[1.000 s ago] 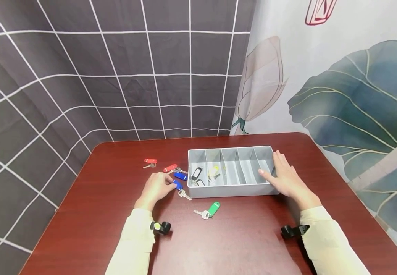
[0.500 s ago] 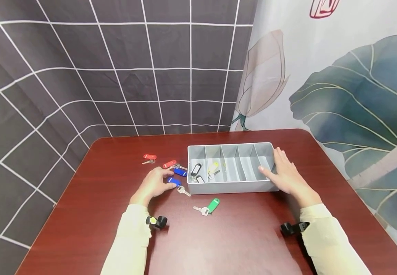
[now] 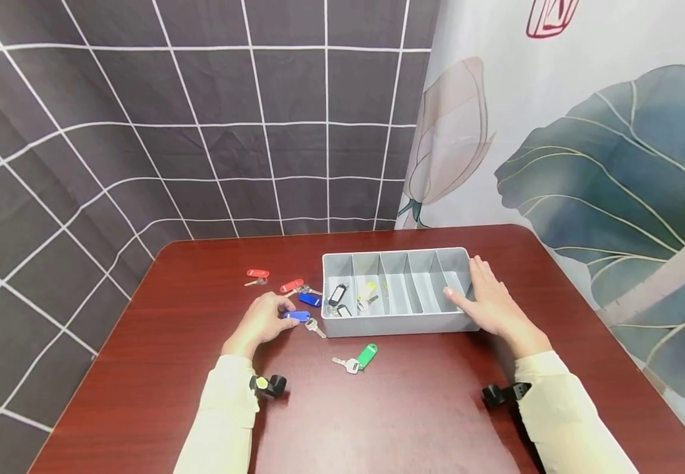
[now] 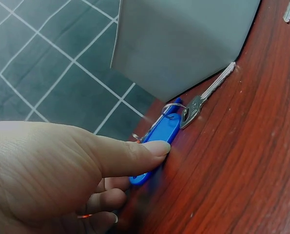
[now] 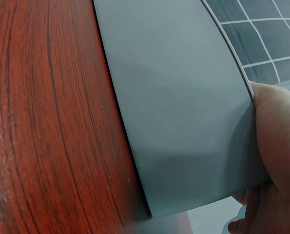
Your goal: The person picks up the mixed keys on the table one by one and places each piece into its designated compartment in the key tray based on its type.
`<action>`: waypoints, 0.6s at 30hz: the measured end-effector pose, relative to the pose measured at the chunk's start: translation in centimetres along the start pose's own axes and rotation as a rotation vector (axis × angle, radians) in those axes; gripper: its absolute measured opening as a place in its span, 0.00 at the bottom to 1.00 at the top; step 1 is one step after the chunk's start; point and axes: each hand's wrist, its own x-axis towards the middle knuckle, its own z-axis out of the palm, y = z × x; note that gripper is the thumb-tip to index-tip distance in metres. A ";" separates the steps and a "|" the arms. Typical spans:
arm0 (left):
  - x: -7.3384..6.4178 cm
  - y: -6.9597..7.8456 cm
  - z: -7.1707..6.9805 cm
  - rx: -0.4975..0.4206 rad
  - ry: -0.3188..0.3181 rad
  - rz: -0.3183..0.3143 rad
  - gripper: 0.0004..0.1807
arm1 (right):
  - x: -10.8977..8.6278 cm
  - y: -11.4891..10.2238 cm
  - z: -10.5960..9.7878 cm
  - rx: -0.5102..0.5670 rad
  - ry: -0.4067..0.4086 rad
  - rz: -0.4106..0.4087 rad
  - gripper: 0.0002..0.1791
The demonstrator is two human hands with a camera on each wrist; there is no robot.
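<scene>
My left hand [image 3: 259, 322] pinches a blue key tag [image 4: 160, 132] between thumb and fingers at the left of the tray. Its key [image 4: 193, 109] hangs from a small ring and points toward the tray wall. A second blue tag [image 3: 309, 299] lies just behind it. My right hand [image 3: 493, 303] rests on the right end of the grey divided tray [image 3: 402, 325], fingers straight along the outside, thumb reaching over the front corner. Black-framed tags [image 3: 338, 294] lie in the tray's leftmost compartment, and a yellow tag [image 3: 367, 290] with a key in the one beside it.
Two red tags with keys lie behind my left hand, one red tag [image 3: 257, 273] farther left and another red tag [image 3: 292, 286] nearer the tray. A green tag [image 3: 367, 356] with a key lies in front of the tray on the wooden table [image 3: 413, 401]. Curtains hang behind.
My left hand has drawn slightly left with the blue key tag, which has turned to lie more level across the view. The right hand stays on the tray's end.
</scene>
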 end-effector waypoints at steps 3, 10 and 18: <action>0.0 0.0 -0.3 0.003 -0.009 -0.014 0.10 | 0.1 -0.1 0.0 -0.002 0.001 0.001 0.57; 0.1 0.1 -0.4 -0.005 -0.039 -0.075 0.10 | 0.1 0.0 0.1 -0.001 -0.004 0.001 0.57; 0.0 0.1 -0.5 0.004 -0.055 -0.073 0.10 | 0.1 0.0 0.1 0.004 -0.004 0.001 0.56</action>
